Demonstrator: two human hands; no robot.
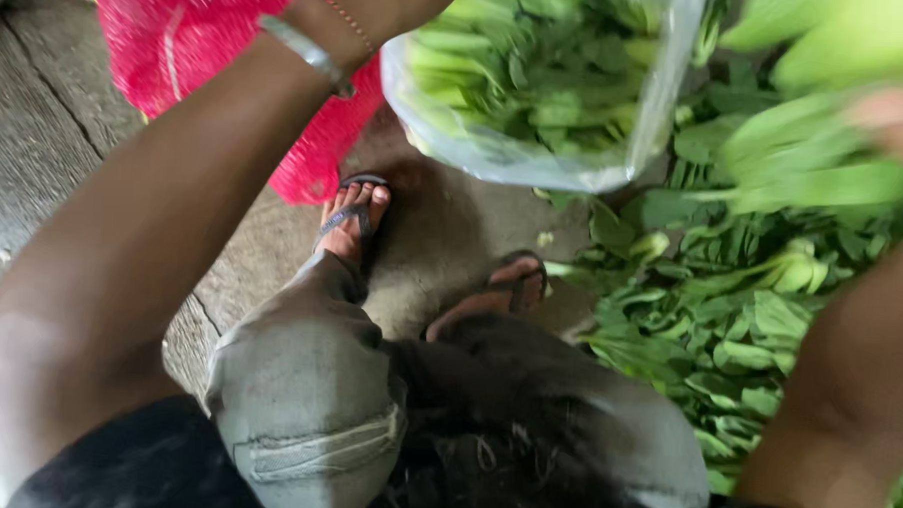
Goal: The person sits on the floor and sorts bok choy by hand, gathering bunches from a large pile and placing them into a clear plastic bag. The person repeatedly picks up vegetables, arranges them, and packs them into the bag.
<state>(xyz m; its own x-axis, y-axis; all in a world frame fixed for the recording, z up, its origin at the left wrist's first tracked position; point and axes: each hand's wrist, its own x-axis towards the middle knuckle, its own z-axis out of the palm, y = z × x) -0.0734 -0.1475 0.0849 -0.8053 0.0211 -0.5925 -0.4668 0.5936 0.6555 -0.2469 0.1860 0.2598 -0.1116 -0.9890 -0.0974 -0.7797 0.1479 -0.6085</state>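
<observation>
Ground: grey concrete floor (pixel 46 130) with seams running diagonally, seen from above past the person's knees in worn grey trousers; two feet in flip-flops planted on the concrete between the things. Container 1: clear plastic bag (pixel 515 161), upper centre, held off the floor, mouth out of view past the top edge; contents are leafy greens (pixel 538 67) with pale green stalks and darker leaves, packed loosely, visible through the film. Container 2: pink-red mesh sack (pixel 179 34), upper left, lying on the floor behind the left forearm; contents not discernible through the netting. No labels or print seen on either. Loose pile of greens (pixel 729 324) on the floor at right, same kind of stalk and leaf, reaching from beside the right foot to the frame's right edge. Left hand (pixel 380 6): only wrist and heel of the hand in view at the top edge, wearing a metal bangle and a thin beaded string; it meets the bag's upper left edge, but the grip itself is cut off, so cannot tell whether closed. Right hand (pixel 896 119): blurred, upper right, grip closed around a bunch of greens (pixel 815 147) held above the pile and just right of the bag.
</observation>
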